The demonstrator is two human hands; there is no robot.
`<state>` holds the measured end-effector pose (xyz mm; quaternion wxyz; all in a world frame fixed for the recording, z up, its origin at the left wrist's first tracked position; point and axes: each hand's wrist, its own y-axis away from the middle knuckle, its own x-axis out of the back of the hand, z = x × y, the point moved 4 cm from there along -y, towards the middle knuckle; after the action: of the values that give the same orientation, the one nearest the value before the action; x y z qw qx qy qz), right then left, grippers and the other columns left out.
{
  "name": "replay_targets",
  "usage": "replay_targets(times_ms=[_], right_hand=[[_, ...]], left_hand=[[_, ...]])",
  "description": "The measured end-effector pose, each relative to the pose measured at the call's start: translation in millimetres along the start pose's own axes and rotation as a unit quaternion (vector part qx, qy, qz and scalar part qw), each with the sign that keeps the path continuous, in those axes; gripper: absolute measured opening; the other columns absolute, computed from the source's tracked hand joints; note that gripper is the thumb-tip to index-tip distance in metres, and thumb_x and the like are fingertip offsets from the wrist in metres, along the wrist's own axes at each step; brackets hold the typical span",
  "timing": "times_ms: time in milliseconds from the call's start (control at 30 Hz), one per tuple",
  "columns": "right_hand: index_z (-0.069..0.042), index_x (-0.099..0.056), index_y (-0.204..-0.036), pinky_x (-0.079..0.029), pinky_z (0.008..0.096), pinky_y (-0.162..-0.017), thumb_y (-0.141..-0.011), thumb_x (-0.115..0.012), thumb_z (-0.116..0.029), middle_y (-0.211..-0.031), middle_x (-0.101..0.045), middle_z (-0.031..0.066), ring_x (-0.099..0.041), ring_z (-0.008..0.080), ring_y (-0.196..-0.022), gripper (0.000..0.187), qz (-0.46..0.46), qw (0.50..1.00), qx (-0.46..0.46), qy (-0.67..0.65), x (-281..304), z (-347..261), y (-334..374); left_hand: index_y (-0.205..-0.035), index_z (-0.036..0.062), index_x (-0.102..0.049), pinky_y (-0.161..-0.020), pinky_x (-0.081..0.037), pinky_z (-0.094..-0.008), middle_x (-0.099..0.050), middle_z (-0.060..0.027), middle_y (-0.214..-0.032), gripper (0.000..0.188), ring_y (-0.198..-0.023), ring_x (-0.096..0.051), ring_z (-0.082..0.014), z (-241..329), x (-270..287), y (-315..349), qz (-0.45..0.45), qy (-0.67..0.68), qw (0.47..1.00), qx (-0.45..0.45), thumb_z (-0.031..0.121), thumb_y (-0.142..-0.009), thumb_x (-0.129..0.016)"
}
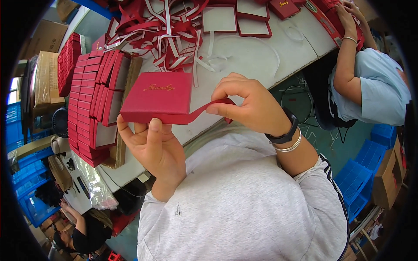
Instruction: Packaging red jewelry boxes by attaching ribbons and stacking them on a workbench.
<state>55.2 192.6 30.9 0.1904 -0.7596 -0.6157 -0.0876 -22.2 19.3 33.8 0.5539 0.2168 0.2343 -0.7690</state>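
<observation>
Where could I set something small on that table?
The widest bare patch of table lies right of the ribbon heap, between the open trays and the near edge; thin clear strands cross it. A narrower strip shows between the stacked boxes and the left hand. Crowded: the heap and stacks.

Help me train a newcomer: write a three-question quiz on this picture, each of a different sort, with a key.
1. What does the right hand pinch?
A) a red ribbon
B) scissors
C) a pen

2. True or false: the left hand holds the red box, whose top shows gold lettering.

3. Fill in: the stacked boxes stand to the ____ of the held one.

Key: 1. A; 2. true; 3. left
</observation>
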Motion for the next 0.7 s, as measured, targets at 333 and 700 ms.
replay_targets(times_ms=[333,700], right_hand=[[-0.003,-0.064,-0.077,-0.046,0.0284,-0.081,-0.084,-0.067,-0.018,-0.111,-0.058,0.0140,-0.056,0.0139,-0.089,0.016,0.004,0.966,-0.043,-0.255,-9,26,-6],[0.000,-0.065,-0.077,-0.047,0.0284,-0.078,-0.074,-0.072,-0.008,-0.101,-0.061,0.0123,-0.059,0.0215,-0.091,0.010,0.194,0.976,-0.019,-0.101,-3,13,2]], left_hand=[[-0.131,0.0016,-0.030,-0.084,-0.050,-0.0306,-0.051,-0.0130,-0.122,0.048,-0.105,-0.056,-0.0190,-2,-1,-1,-0.026,0.066,0.995,0.071,-0.003,-0.088,-0.051],[-0.123,0.0044,-0.044,-0.093,-0.045,-0.0325,-0.053,-0.0082,-0.121,0.032,-0.109,-0.053,-0.0174,-35,-2,13,-0.040,0.130,0.964,0.227,0.022,-0.096,-0.047]])
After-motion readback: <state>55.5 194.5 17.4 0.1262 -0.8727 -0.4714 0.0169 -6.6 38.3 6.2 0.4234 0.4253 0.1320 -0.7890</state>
